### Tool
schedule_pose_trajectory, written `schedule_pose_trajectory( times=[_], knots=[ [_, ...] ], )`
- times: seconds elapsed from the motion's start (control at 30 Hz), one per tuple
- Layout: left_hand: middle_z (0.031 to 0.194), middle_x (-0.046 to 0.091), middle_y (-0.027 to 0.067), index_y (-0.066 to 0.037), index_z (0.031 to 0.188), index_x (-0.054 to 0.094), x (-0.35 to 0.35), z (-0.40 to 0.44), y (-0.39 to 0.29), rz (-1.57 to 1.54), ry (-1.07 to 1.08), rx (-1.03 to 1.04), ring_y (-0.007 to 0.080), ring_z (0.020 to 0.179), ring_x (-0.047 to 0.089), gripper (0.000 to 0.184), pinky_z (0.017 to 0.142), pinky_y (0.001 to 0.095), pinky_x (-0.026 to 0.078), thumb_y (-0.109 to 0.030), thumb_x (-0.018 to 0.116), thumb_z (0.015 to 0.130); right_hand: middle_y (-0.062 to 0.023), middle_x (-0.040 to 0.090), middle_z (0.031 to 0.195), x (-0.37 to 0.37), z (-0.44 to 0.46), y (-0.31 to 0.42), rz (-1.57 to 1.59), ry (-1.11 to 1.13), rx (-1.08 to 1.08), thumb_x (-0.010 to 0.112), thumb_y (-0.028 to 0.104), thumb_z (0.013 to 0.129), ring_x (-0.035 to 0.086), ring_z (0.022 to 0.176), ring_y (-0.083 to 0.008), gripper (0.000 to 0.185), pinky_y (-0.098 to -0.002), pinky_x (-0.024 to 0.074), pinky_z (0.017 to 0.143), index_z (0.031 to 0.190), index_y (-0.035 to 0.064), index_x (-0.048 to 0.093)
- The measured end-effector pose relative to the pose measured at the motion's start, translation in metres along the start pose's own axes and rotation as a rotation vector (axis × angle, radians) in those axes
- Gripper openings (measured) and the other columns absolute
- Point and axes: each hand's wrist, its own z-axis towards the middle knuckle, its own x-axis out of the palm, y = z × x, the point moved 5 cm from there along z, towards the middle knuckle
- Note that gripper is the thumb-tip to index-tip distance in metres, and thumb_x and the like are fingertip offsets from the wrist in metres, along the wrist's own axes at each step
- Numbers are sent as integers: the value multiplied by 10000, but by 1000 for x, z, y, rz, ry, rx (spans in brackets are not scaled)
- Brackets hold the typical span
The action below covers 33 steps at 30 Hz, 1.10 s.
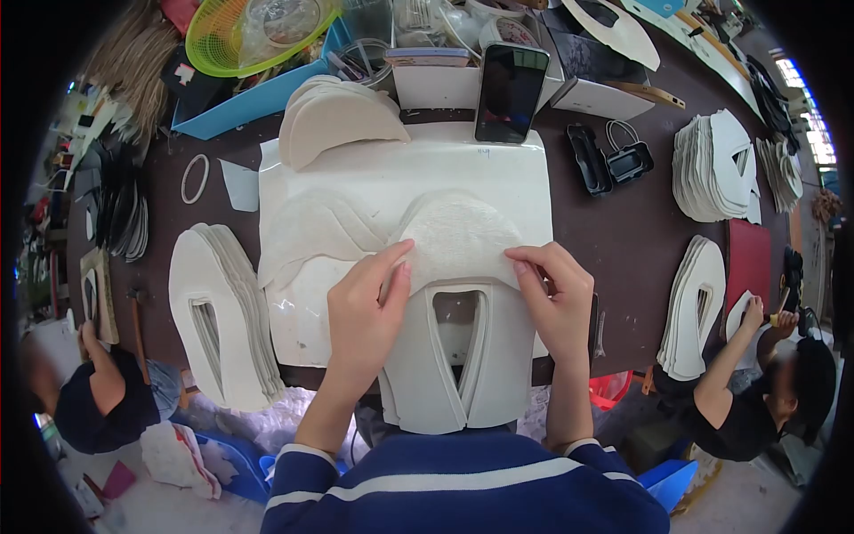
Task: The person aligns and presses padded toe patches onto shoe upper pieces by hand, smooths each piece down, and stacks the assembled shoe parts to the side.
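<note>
My left hand [369, 307] pinches the left edge of a white curved piece [455, 233] between thumb and forefinger. The right edge of the same piece is between the thumb and fingers of my right hand [553, 289]. Under and below it lies a stack of white pieces [503, 374] with a narrow triangular opening, reaching over the table's front edge. Left of my left hand, several thin white curved pieces [311, 227] overlap on a white board [427, 165]. A pile of cream half-round pieces [342, 125] rests at the board's upper left.
Stacks of white cut-out pieces stand at left [222, 311] and right [689, 311], with another [712, 169] at upper right. A phone [511, 93] leans behind the board. Black cases [609, 158] lie beside it. A co-worker [756, 392] sits at right, another person [102, 392] at left.
</note>
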Motion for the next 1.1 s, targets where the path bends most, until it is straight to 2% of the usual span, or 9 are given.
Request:
schedule_pose_trajectory(
  times=[0.1, 0.2, 0.7, 0.8, 0.9, 1.0, 1.1],
  knots=[
    [733, 621, 17, -38, 1012, 723, 2, 5, 5, 10, -37, 8, 56, 544, 392, 148, 490, 235, 319, -51, 648, 885, -55, 554, 704, 4, 2, -4, 3, 3, 15, 623, -39, 838, 499, 599, -115, 169, -245, 390, 548, 977, 13, 703],
    [736, 628, 22, -37, 998, 720, 3, 4, 8, 13, -40, 18, 63, 543, 396, 136, 489, 237, 322, -47, 646, 885, -61, 556, 706, 5, 2, -5, -13, 13, 10, 626, -37, 836, 500, 593, -121, 180, -249, 391, 546, 988, 17, 707],
    [803, 667, 44, -32, 992, 718, 4, 5, 11, 38, -14, -27, 55, 550, 405, 132, 497, 227, 344, -67, 658, 880, -86, 589, 727, 7, 3, -7, -57, 48, 53, 631, -23, 829, 549, 611, -162, 169, -270, 436, 576, 972, 17, 711],
    [827, 670, 57, -31, 998, 715, 5, 5, 11, 60, 4, -20, 77, 582, 441, 137, 509, 243, 371, -78, 660, 882, -99, 604, 754, 7, 3, -7, -45, 53, 67, 625, -14, 841, 567, 622, -177, 147, -278, 448, 585, 963, 12, 704],
    [865, 678, 127, -40, 1032, 676, 6, 4, 8, 90, 20, 29, 265, 729, 657, 155, 645, 332, 505, -93, 640, 891, -114, 622, 816, 10, 3, -7, -56, 45, 2, 638, 24, 855, 600, 644, -243, 129, -326, 469, 597, 982, 22, 663],
    [931, 673, 72, -43, 1073, 674, 6, 2, 6, 246, 80, -15, 181, 703, 570, 214, 619, 298, 459, -130, 672, 878, -125, 619, 869, 7, 3, 3, -301, 147, 76, 648, 68, 868, 615, 693, -312, 144, -382, 479, 619, 1004, 40, 611],
    [1078, 663, 73, -65, 1110, 655, -15, 3, 1, 474, 178, -196, 194, 841, 640, 254, 709, 303, 495, -130, 671, 864, -133, 602, 890, -23, -1, -9, -442, 117, 130, 655, 94, 870, 612, 738, -350, 159, -415, 481, 643, 1007, 59, 583]
  ],
)
